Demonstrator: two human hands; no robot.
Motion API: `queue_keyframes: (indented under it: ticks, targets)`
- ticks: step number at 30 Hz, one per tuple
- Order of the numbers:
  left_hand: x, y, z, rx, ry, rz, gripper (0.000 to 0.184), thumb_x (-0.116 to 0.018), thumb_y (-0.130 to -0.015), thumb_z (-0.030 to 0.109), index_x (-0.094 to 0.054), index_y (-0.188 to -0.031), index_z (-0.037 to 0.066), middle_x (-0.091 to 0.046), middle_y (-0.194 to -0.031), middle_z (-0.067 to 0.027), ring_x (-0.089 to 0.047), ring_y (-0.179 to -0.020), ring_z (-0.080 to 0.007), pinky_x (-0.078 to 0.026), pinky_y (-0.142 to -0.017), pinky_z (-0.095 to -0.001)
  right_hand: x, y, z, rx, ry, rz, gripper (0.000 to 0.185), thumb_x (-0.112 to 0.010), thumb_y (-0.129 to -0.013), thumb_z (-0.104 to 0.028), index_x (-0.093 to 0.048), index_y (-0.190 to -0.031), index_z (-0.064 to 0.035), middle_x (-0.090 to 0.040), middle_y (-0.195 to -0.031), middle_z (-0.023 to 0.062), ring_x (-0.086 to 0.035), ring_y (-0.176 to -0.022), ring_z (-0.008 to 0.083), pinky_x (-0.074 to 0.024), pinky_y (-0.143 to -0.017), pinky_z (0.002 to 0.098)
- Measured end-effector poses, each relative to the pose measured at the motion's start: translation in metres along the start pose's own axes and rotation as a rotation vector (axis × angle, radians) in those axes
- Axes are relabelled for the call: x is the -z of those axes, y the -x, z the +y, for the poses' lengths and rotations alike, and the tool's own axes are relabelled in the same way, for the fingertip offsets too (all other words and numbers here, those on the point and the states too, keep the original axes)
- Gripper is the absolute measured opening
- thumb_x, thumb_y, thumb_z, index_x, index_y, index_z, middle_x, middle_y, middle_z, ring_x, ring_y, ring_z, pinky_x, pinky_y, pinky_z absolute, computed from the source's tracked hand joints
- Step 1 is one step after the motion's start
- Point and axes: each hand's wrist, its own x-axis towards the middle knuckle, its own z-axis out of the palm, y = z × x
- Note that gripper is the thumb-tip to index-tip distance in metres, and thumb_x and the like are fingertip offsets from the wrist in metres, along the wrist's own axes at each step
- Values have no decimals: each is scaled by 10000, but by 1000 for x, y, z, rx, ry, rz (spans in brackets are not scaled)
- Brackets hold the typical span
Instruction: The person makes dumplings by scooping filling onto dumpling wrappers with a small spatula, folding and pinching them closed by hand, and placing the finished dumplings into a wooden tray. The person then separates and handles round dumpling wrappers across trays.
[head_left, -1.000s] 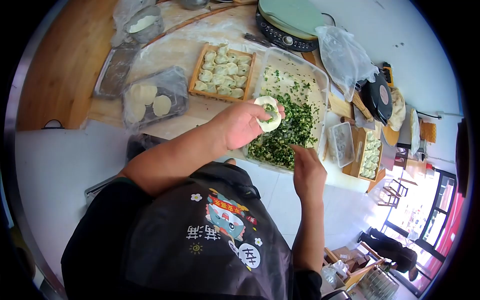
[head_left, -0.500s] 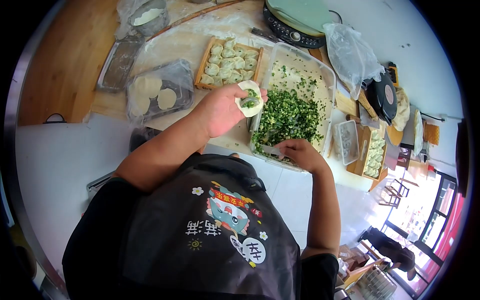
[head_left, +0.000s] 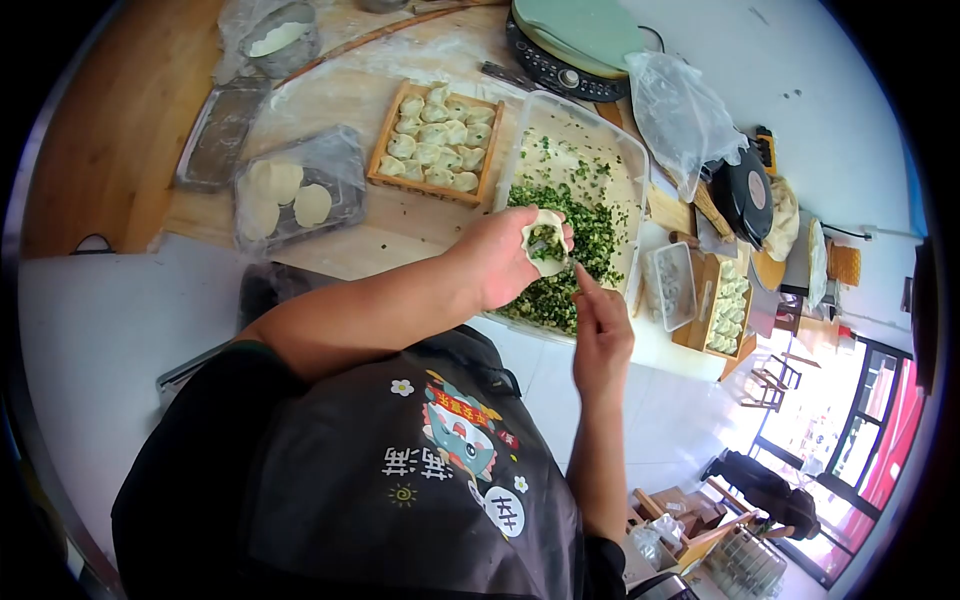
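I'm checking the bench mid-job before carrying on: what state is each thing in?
Held wrapper: open, green filling on it
Left hand: cupped, holding the wrapper
Right hand: fingers curled, close to the wrapper
Filling tub: uncovered, partly filled
Dumpling tray: well filled, uncovered
Right-side box: open, dumplings inside
Wrapper tray: holds flat wrappers, partly under plastic film
Green-lidded appliance: lid down; whether it's on, unclear
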Motion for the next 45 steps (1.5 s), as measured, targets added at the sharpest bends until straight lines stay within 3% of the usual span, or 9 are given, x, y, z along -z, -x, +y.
queue_keyframes:
  ticks: [12,18,22,26,30,33,36,38,45]
  targets:
    - [-15,-6,1,-19,86,10,519,-263,-1077,388,-521,-1153,-55,-602,-1082,-186,-573,-1087,-332,-439,-1026,-457,2,38,18,180,479,255,557,-625,-812,46,-650,-1296,-229,-614,-1001,47,-630,-656,212,-506,-532,374]
    - [-23,-3,-1,92,65,-103,609,-223,-1074,448,-506,-1205,-74,-605,-1130,-194,-579,-1110,-304,-438,-1033,-446,17,27,19,176,581,134,487,-584,-870,48,-656,-1288,-191,-613,-948,79,-625,-731,238,-530,-669,339]
    - [-23,1,-2,99,11,-147,637,-226,-1070,472,-483,-1235,-87,-602,-1152,-201,-569,-1133,-306,-425,-1056,-440,27,31,25,-199,-544,82,229,-460,-1018,-53,-577,-1214,-32,-650,-841,32,-432,-563,29,-364,-506,189]
    - [-31,3,-12,141,-25,-138,629,-226,-1074,455,-463,-1265,-95,-588,-1193,-214,-559,-1155,-317,-424,-1067,-444,29,23,33,-388,-770,-247,97,-478,-1003,-63,-570,-1024,-40,-624,-806,47,-349,-502,28,-269,-457,181]
    - [-37,16,-8,197,-65,-174,481,-307,-1074,311,-455,-1276,-99,-575,-1233,-226,-563,-1186,-331,-436,-1074,-442,32,34,49,-32,-583,125,82,-553,-945,-4,-556,-1012,-52,-612,-897,40,-439,-630,36,-359,-563,192]
    - [-31,20,-14,293,-110,-267,381,-419,-1040,187,-462,-1299,-89,-581,-1253,-191,-583,-1175,-293,-453,-1060,-428,49,14,3,203,36,60,303,-646,-843,75,-564,-1107,-48,-577,-1040,84,-486,-671,105,-408,-605,234]
    - [-31,31,-17,246,-226,-288,325,-504,-1018,163,-541,-1257,-54,-597,-1245,-135,-597,-1137,-230,-461,-1046,-404,41,2,6,376,-4,83,231,-708,-819,42,-636,-1013,-61,-571,-1031,89,-494,-663,135,-405,-564,268]
    - [-30,41,-18,163,-366,-288,297,-488,-1031,161,-560,-1225,-52,-606,-1214,-136,-616,-1092,-229,-509,-1002,-411,40,2,-8,300,-16,79,178,-774,-780,-35,-657,-909,-71,-624,-941,108,-652,-793,276,-515,-662,364]
    - [-38,67,-1,-4,-650,-361,392,-443,-1067,247,-533,-1304,-52,-605,-1167,-105,-625,-1041,-183,-554,-959,-373,14,-11,-42,369,40,258,180,-761,-817,-47,-607,-909,-60,-584,-844,109,-591,-689,266,-469,-587,357]
